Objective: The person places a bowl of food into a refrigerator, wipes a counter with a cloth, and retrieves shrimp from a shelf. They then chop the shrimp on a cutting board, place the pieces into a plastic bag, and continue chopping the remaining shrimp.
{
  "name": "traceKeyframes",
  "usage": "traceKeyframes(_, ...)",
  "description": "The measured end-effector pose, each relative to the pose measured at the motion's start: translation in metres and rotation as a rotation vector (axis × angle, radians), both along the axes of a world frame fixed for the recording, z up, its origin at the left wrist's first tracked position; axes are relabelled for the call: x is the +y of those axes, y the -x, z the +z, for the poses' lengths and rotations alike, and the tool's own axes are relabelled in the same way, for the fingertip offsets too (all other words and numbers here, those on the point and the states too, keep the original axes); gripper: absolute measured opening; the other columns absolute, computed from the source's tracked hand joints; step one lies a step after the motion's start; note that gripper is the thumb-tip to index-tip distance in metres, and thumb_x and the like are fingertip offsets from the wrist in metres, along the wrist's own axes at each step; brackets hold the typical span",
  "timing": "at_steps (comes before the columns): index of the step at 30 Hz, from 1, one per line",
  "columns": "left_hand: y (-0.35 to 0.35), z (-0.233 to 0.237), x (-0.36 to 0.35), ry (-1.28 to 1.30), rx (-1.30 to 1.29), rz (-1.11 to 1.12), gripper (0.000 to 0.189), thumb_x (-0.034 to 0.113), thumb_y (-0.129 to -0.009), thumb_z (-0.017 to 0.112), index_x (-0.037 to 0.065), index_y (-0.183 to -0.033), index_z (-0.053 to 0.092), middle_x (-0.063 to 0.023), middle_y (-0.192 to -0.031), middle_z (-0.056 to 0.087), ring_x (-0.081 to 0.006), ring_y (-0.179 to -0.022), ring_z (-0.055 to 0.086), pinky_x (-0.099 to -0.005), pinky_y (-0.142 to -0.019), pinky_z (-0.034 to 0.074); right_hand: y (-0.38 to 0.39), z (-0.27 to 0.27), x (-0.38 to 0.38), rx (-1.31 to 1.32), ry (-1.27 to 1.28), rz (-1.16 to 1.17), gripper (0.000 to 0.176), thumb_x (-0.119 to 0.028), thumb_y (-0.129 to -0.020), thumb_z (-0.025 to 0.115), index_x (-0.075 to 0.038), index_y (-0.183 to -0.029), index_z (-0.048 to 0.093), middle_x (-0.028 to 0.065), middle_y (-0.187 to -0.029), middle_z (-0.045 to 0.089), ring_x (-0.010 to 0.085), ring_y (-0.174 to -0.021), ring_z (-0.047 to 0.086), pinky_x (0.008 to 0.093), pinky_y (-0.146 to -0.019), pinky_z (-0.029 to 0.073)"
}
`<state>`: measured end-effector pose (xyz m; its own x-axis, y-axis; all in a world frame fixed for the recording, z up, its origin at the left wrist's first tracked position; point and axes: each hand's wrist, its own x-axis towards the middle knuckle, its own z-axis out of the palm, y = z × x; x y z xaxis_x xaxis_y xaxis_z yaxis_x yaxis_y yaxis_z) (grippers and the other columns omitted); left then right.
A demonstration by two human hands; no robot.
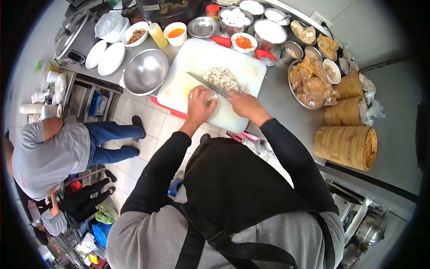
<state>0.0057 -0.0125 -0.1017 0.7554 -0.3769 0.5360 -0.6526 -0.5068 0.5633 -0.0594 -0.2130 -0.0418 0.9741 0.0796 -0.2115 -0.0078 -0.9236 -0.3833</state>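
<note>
A white cutting board lies on the counter in front of me, with a red board edge showing under it. My right hand grips a kitchen knife, its blade pointing left across the board. Curled fingers of my left hand hold down a pale piece of food close beside the blade. Just beyond the knife is a heap of chopped pale food. To the left of the board stands a steel mixing bowl.
Bowls of ingredients line the back, among them a white bowl of orange shreds and a squeeze bottle. At right are a whole seasoned chicken and bamboo steamers. Another person stands at left, a second beyond.
</note>
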Motion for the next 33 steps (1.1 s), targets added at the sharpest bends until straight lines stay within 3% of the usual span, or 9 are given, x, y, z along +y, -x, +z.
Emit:
traceKeyframes(3, 0.006, -0.002, 0.005, -0.058, 0.088, 0.057, 0.021, 0.022, -0.08, 0.078, 0.01, -0.095, 0.068, -0.0078, -0.101, 0.061, -0.0334, -0.103, 0.055, -0.0467, -0.092, 0.044, 0.032, 0.054, -0.011, 0.171, 0.121, 0.019, 0.028, -0.023, -0.102, 0.049, 0.0, -0.117, 0.055, 0.0251, -0.092, 0.07, 0.0449, -0.084, 0.069, 0.0536, -0.074, 0.054)
traceKeyframes(6, -0.004, -0.015, 0.009, -0.054, 0.096, 0.015, 0.019, 0.02, -0.081, 0.076, 0.01, -0.094, 0.068, -0.0091, -0.101, 0.061, -0.0336, -0.1, 0.055, -0.0455, -0.091, 0.045, 0.057, 0.024, 0.0, 0.163, 0.082, -0.038, 0.028, -0.024, -0.101, 0.05, 0.0, -0.115, 0.055, 0.025, -0.091, 0.071, 0.0435, -0.085, 0.069, 0.0528, -0.075, 0.054)
traceKeyframes(11, -0.005, -0.014, 0.009, 0.002, 0.087, -0.054, 0.016, 0.016, -0.083, 0.073, 0.007, -0.095, 0.068, -0.0116, -0.102, 0.062, -0.0346, -0.1, 0.056, -0.0448, -0.09, 0.047, -0.007, -0.022, 0.007, 0.046, -0.037, -0.006, 0.025, -0.019, -0.1, 0.048, -0.001, -0.117, 0.055, 0.0247, -0.091, 0.072, 0.0422, -0.086, 0.071, 0.0532, -0.076, 0.054)
traceKeyframes(16, -0.001, -0.009, 0.015, 0.063, 0.146, 0.058, 0.014, 0.013, -0.084, 0.071, 0.006, -0.096, 0.068, -0.0133, -0.105, 0.063, -0.036, -0.1, 0.057, -0.0441, -0.089, 0.049, 0.032, 0.052, -0.002, 0.125, 0.093, 0.067, 0.026, -0.02, -0.101, 0.049, 0.0, -0.116, 0.054, 0.0265, -0.091, 0.071, 0.0452, -0.087, 0.07, 0.0547, -0.076, 0.053)
traceKeyframes(19, -0.005, -0.016, 0.016, 0.052, 0.197, 0.02, 0.012, 0.011, -0.085, 0.069, 0.005, -0.096, 0.069, -0.015, -0.105, 0.063, -0.0355, -0.102, 0.058, -0.0421, -0.09, 0.047, 0.044, 0.025, 0.01, 0.242, 0.139, -0.013, 0.026, -0.022, -0.101, 0.05, -0.001, -0.115, 0.054, 0.0254, -0.091, 0.071, 0.0442, -0.087, 0.07, 0.0543, -0.076, 0.053)
traceKeyframes(21, -0.007, -0.018, 0.016, 0.018, 0.214, -0.005, 0.013, 0.01, -0.084, 0.069, 0.005, -0.096, 0.068, -0.0149, -0.105, 0.063, -0.0358, -0.101, 0.058, -0.0421, -0.09, 0.048, 0.014, -0.035, 0.019, 0.046, -0.059, -0.021, 0.024, -0.021, -0.101, 0.048, -0.003, -0.116, 0.055, 0.0236, -0.091, 0.072, 0.0418, -0.085, 0.071, 0.0549, -0.075, 0.054)
traceKeyframes(27, -0.004, -0.014, 0.022, 0.135, 0.19, 0.07, 0.018, 0.01, -0.08, 0.07, 0.005, -0.097, 0.067, -0.0143, -0.102, 0.064, -0.0361, -0.099, 0.06, -0.0438, -0.087, 0.05, 0.017, 0.049, 0.004, 0.099, 0.08, 0.047, 0.027, -0.022, -0.101, 0.05, 0.0, -0.116, 0.055, 0.0264, -0.092, 0.07, 0.0458, -0.087, 0.069, 0.0553, -0.077, 0.053)
traceKeyframes(31, -0.006, -0.023, 0.027, 0.049, 0.227, 0.005, 0.018, 0.01, -0.079, 0.07, 0.004, -0.096, 0.066, -0.0137, -0.101, 0.064, -0.035, -0.098, 0.06, -0.044, -0.087, 0.049, 0.037, 0.003, 0.017, 0.266, 0.073, -0.024, 0.03, -0.023, -0.101, 0.049, -0.002, -0.122, 0.056, 0.0246, -0.096, 0.071, 0.0453, -0.089, 0.069, 0.0539, -0.078, 0.054)
traceKeyframes(33, -0.01, -0.02, 0.026, 0.057, 0.238, -0.028, 0.018, 0.01, -0.079, 0.071, 0.005, -0.095, 0.066, -0.0136, -0.098, 0.063, -0.0351, -0.097, 0.059, -0.044, -0.087, 0.049, 0.007, -0.035, 0.025, 0.099, -0.089, 0.001, 0.033, -0.022, -0.101, 0.047, -0.003, -0.126, 0.055, 0.0235, -0.098, 0.072, 0.0437, -0.09, 0.07, 0.0543, -0.078, 0.054)
